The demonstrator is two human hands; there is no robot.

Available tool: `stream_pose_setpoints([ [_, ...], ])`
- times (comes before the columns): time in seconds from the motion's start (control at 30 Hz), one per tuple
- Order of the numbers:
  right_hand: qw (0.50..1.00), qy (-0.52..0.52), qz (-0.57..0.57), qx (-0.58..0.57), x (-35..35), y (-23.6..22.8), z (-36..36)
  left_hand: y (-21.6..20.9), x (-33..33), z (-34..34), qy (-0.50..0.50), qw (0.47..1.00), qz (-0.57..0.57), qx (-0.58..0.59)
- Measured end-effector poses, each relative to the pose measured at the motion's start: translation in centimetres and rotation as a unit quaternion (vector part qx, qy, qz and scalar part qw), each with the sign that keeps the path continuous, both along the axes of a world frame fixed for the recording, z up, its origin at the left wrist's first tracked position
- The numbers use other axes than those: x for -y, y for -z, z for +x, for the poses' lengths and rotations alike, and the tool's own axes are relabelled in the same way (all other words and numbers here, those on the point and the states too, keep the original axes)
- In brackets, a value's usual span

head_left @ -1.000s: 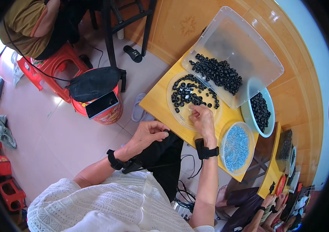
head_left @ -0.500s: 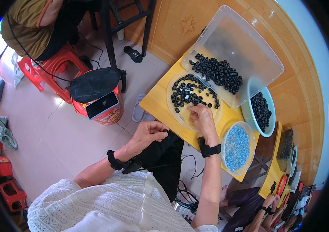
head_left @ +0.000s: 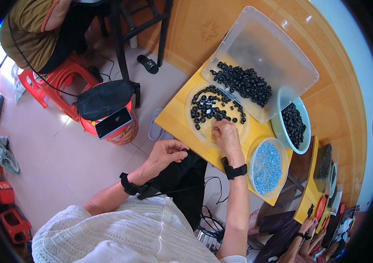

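Note:
My left hand [head_left: 163,156] is closed, pinching a small black ring-like piece [head_left: 185,151] between thumb and fingertips, just off the table's near edge. Above a round clear tray [head_left: 202,133], my right hand [head_left: 228,138] has its fingertips pressed together; whatever they hold is too small to make out. Black ring-like pieces [head_left: 203,108] lie scattered over the far part of that tray, some beside my right fingertips. Behind it, a tilted clear plastic bin [head_left: 274,52] holds a heap of similar black pieces [head_left: 245,85].
On the yellow table [head_left: 173,115], a pale blue bowl [head_left: 301,105] holds more black pieces, beside a round dish [head_left: 286,173] of small blue beads. A red bucket [head_left: 127,132] with a phone [head_left: 113,122] on it stands left. Another person [head_left: 31,35] sits beyond. Cables [head_left: 212,219] hang below.
The whole view has shifted slightly. My left hand keeps its pinch on the black piece; my right hand stays over the tray with little visible change.

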State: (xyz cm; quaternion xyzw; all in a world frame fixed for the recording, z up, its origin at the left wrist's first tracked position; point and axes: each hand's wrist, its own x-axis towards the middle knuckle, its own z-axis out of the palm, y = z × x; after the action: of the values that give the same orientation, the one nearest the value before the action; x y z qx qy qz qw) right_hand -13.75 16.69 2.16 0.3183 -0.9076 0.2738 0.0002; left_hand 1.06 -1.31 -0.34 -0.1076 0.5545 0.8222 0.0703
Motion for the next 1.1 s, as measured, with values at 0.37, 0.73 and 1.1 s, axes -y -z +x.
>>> stream_pose_setpoints([
  [0.37,0.993,-0.013,0.088,-0.077,0.1,0.0,1.2,0.6,-0.2,-0.1,-0.003,1.0,0.009,-0.004],
  [0.73,0.981,-0.032,0.13,-0.142,0.8,0.0,1.9,0.7,0.0,-0.1,-0.005,1.0,0.019,-0.007],
  [1.1,0.978,-0.024,0.167,-0.12,1.3,-0.1,1.7,0.2,0.4,0.0,-0.011,1.0,0.024,-0.008],
])
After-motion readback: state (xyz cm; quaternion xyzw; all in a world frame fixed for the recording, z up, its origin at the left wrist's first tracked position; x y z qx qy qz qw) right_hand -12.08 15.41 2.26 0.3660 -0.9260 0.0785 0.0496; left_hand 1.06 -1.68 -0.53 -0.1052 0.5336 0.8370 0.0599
